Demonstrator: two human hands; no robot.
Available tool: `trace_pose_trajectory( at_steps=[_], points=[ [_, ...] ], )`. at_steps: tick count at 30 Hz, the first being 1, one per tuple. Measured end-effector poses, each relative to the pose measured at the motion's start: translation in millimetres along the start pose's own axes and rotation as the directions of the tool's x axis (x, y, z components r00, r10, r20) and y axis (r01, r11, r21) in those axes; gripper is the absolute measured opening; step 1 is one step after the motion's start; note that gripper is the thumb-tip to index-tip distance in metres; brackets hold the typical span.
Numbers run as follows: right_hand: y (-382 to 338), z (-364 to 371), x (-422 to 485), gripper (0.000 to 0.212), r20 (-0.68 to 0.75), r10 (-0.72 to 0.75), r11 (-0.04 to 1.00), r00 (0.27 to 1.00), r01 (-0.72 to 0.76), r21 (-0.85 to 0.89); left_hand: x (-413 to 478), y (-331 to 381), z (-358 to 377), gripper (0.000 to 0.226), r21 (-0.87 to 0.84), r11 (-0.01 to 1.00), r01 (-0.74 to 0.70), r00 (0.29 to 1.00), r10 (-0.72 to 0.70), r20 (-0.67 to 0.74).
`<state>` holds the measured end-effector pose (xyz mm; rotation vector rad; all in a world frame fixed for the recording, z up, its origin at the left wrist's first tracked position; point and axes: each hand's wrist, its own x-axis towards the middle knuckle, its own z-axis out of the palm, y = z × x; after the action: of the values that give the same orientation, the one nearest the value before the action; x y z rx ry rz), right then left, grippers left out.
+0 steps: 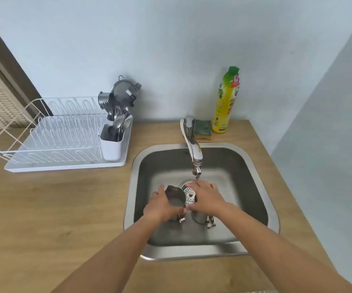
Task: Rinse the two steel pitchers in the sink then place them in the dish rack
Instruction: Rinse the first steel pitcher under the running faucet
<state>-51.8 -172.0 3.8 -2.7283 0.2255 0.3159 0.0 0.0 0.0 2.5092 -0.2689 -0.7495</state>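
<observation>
You're leaning over the steel sink (253, 166) set in the wooden counter (54, 208), and both pitchers stand upright on its floor, side by side near the drain strainer (188, 192). The white dish rack (65, 142) sits well off to your left on the counter, so anything you lift has to travel left and away from you.

Your left hand (162, 205) is wrapped around the left pitcher (176, 199), fingers closed on its wall, mouth open to the ceiling with what looks like a little water in it. Your right hand (206, 197) lies over the top of the right pitcher (199, 216); it looks closed on the rim, though the palm hides the contact.

The faucet (194, 149) spout ends just beyond your right hand's knuckles, so the right pitcher is nearer the outlet. I can't tell if water is running. I'd say the rinse comes first, rack after.
</observation>
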Motion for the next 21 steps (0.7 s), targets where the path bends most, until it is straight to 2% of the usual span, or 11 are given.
trace_pose_trajectory(
  at_steps=[4, 7, 13, 15, 18, 21],
  points=[
    [3, 10, 16, 0.096, 0.144, -0.066, 0.994, 0.987, 0.077, -0.076, 7, -4, 12, 0.128, -0.036, 0.998, 0.056, 0.998, -0.055, 0.031],
    [7, 16, 26, 0.091, 0.175, -0.084, 0.989, 0.981, 0.103, -0.101, 14, -11, 15, 0.123, -0.108, 0.992, 0.065, 0.998, -0.062, 0.027],
    [17, 21, 38, 0.084, 0.173, -0.118, 0.982, 0.978, 0.141, -0.125, 25, -9, 10, 0.082, -0.101, 0.994, 0.051, 0.994, -0.041, 0.098],
    [19, 19, 42, 0.083, 0.156, -0.127, 0.984, 0.979, 0.145, -0.107, 29, -8, 8, 0.082, -0.124, 0.992, 0.018, 0.993, -0.003, 0.115],
    [21, 13, 43, 0.094, 0.176, -0.134, 0.987, 0.975, 0.147, -0.064, 36, -12, 6, 0.088, -0.182, 0.981, -0.068, 0.99, 0.09, 0.113],
    [26, 14, 44, 0.079, 0.163, -0.14, 0.988, 0.977, 0.148, -0.039, 43, -23, 9, 0.089, -0.223, 0.973, -0.066, 0.99, 0.091, 0.108]
  ],
)
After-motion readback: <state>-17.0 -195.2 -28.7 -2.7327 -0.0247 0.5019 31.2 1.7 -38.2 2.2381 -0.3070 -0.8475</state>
